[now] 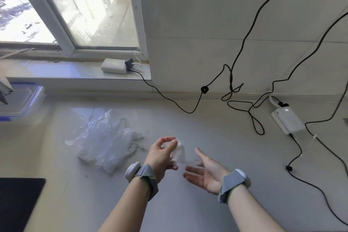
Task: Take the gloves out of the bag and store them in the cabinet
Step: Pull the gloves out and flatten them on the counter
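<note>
A crumpled clear bag (105,141) with gloves lies on the pale surface (188,203). Just right of the bag, the left hand (162,156) pinches a thin clear glove (178,151); further right, the right hand (205,172) hovers, palm up, fingers loose.

my forearms are bare, no sleeves. each wrist wears a grey fabric band (146,177) with a greenish edge and a rounded white pod: the left pod (132,169) sits on the outer side, the right pod (243,176) likewise.
</note>
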The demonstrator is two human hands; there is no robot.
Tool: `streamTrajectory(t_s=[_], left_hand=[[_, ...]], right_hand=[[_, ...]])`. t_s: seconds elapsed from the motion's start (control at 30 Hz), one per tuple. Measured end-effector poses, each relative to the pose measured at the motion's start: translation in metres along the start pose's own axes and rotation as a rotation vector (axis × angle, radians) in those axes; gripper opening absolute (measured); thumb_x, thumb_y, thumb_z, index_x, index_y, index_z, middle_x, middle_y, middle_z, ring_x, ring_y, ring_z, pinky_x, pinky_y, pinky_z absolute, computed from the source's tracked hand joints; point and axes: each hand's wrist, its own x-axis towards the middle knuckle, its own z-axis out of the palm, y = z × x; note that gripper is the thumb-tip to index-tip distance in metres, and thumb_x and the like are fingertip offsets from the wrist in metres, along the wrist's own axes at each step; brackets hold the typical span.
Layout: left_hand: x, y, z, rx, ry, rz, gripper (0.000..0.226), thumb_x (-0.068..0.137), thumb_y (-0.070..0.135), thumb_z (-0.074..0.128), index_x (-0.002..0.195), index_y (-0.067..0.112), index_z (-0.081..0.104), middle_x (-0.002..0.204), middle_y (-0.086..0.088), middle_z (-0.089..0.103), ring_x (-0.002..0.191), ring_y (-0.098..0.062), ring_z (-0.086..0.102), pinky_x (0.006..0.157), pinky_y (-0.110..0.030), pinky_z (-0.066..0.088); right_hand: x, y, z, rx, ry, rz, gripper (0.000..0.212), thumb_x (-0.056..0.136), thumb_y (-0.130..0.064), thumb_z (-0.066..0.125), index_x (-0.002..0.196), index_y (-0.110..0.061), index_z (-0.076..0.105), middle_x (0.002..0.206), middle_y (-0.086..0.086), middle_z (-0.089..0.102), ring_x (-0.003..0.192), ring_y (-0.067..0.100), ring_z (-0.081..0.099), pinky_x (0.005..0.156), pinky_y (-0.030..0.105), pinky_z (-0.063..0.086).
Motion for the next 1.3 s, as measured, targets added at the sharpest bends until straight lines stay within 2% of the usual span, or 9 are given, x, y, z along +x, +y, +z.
streamTrajectory(t_s=[0.17, 0.27, 0.33, 0.47, 0.63, 0.73, 1.03, 1.17, 1.3], left_hand=[[0.008, 0.005, 0.018, -0.021, -0.203, -0.056, 0.039, 0.083, -0.007, 0.064, 0.118, 0.010, 0.063, 0.102, -0.021, 0.061, 0.051, -0.023, 0.053, 0.041, -0.026, 0.050], [0.013, 0.013, 0.029, -0.151, -0.350, -0.102, 0.049, 0.072, -0.007, 0.057, 0.116, 0.013, 0.068, 0.094, -0.017, 0.068, 0.051, -0.023, 0.050, 0.040, -0.024, 0.046], [0.017, 0.013, 0.026, -0.189, -0.377, -0.113, 0.051, 0.070, -0.004, 0.055, 0.115, 0.014, 0.070, 0.083, -0.011, 0.071, 0.046, -0.021, 0.054, 0.038, -0.023, 0.047], [0.029, -0.007, 0.000, 0.155, -0.180, -0.084, 0.037, 0.085, -0.001, 0.048, 0.114, 0.014, 0.065, 0.091, -0.017, 0.067, 0.051, -0.027, 0.063, 0.042, -0.031, 0.053], [0.047, -0.056, -0.040, 0.708, 0.121, -0.036, 0.025, 0.093, 0.007, 0.045, 0.115, 0.013, 0.057, 0.099, -0.013, 0.066, 0.059, -0.034, 0.067, 0.051, -0.041, 0.061], [0.053, -0.084, -0.055, 0.903, 0.209, -0.021, 0.019, 0.091, 0.011, 0.049, 0.109, 0.016, 0.054, 0.093, -0.011, 0.066, 0.064, -0.037, 0.070, 0.058, -0.048, 0.061], [0.055, -0.104, -0.073, 1.102, 0.282, -0.002, 0.029, 0.075, 0.023, 0.057, 0.103, 0.026, 0.050, 0.085, -0.003, 0.067, 0.071, -0.023, 0.062, 0.063, -0.028, 0.048], [0.051, -0.105, -0.072, 1.187, 0.141, -0.034, 0.041, 0.073, 0.015, 0.056, 0.111, 0.026, 0.047, 0.091, -0.003, 0.068, 0.077, -0.025, 0.065, 0.060, -0.029, 0.050], [0.045, -0.109, -0.069, 1.173, 0.036, -0.022, 0.053, 0.074, 0.002, 0.054, 0.121, 0.026, 0.047, 0.098, 0.000, 0.064, 0.083, -0.022, 0.063, 0.067, -0.032, 0.057]], right_hand=[[0.012, 0.005, 0.001, 0.052, -0.267, 0.021, 0.073, 0.075, -0.069, 0.065, 0.105, -0.003, 0.075, 0.101, 0.013, 0.072, 0.094, 0.029, 0.070, 0.083, 0.040, 0.060], [0.019, 0.001, -0.001, 0.229, -0.346, -0.085, 0.072, 0.082, -0.065, 0.060, 0.122, -0.005, 0.066, 0.124, 0.015, 0.068, 0.117, 0.032, 0.063, 0.099, 0.045, 0.051], [0.024, -0.004, -0.006, 0.413, -0.360, -0.154, 0.064, 0.085, -0.056, 0.065, 0.123, -0.005, 0.066, 0.129, 0.021, 0.065, 0.113, 0.034, 0.066, 0.094, 0.045, 0.054], [0.040, -0.010, -0.020, 0.482, -0.147, -0.305, 0.019, 0.082, -0.024, 0.072, 0.090, -0.007, 0.076, 0.092, 0.011, 0.076, 0.081, 0.025, 0.075, 0.068, 0.033, 0.060], [0.071, 0.017, -0.034, 0.069, 0.312, -0.184, 0.003, 0.088, -0.008, 0.067, 0.089, -0.006, 0.067, 0.078, 0.014, 0.069, 0.060, 0.025, 0.070, 0.058, 0.034, 0.055], [0.081, 0.044, -0.045, -0.030, 0.359, -0.093, 0.011, 0.091, -0.012, 0.063, 0.098, -0.005, 0.066, 0.090, 0.017, 0.075, 0.076, 0.028, 0.074, 0.061, 0.032, 0.058], [0.072, 0.036, -0.058, -0.360, 0.518, -0.048, 0.046, 0.048, -0.048, 0.075, 0.074, -0.010, 0.074, 0.055, 0.003, 0.071, 0.049, 0.020, 0.064, 0.053, 0.027, 0.048], [0.073, 0.022, -0.048, -0.614, 0.605, -0.035, 0.082, 0.041, -0.083, 0.062, 0.088, -0.016, 0.071, 0.072, 0.003, 0.076, 0.052, 0.020, 0.067, 0.044, 0.021, 0.048], [0.082, 0.016, -0.033, -0.786, 0.562, 0.007, 0.088, 0.054, -0.083, 0.060, 0.106, -0.012, 0.067, 0.087, 0.004, 0.074, 0.055, 0.017, 0.066, 0.043, 0.015, 0.043]])
